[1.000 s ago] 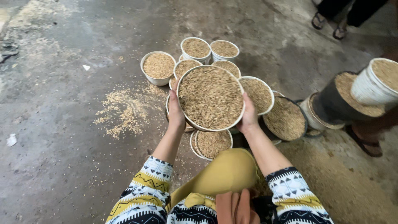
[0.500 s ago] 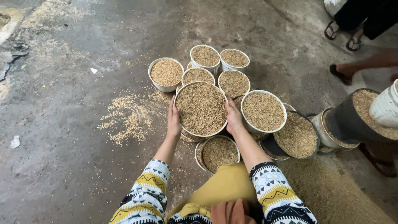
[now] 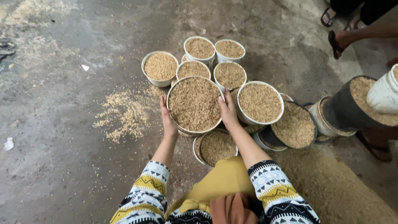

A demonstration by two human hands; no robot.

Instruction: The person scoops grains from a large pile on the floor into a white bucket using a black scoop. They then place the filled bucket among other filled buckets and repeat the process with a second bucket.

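A large round bowl (image 3: 194, 104), filled to the rim with husked grain, is held between the two hands. The left hand (image 3: 168, 121) is pressed against its left side and the right hand (image 3: 228, 113) against its right side; the fingers (image 3: 224, 101) of both are spread flat along the rim, holding the bowl. It cannot be told for sure whether the bowl is resting on the containers under it or is carried just above them.

The bowl is found in the middle of a tight group of smaller white bowls (image 3: 160, 67), all filled with the same grain. One more filled bowl (image 3: 216, 146) is seen just below it, near the knees, and a bigger white bowl (image 3: 260, 103) is touching or almost touching the right wrist. By judgement, the step in hand is the placing or lifting of the full bowl in this stack. Because it is so full, the next move seems to call for a level hold and a slow motion, otherwise grain could be spilled over the edge.

Everything is carried by the concrete floor (image 3: 62, 166), which is grey, rough and stained. A patch of spilled grain (image 3: 124, 114) is lying just left of the group. At the right edge, a dark bucket (image 3: 344, 112) is tilted, and the sandalled feet of another person (image 3: 336, 41) are seen at the upper right corner
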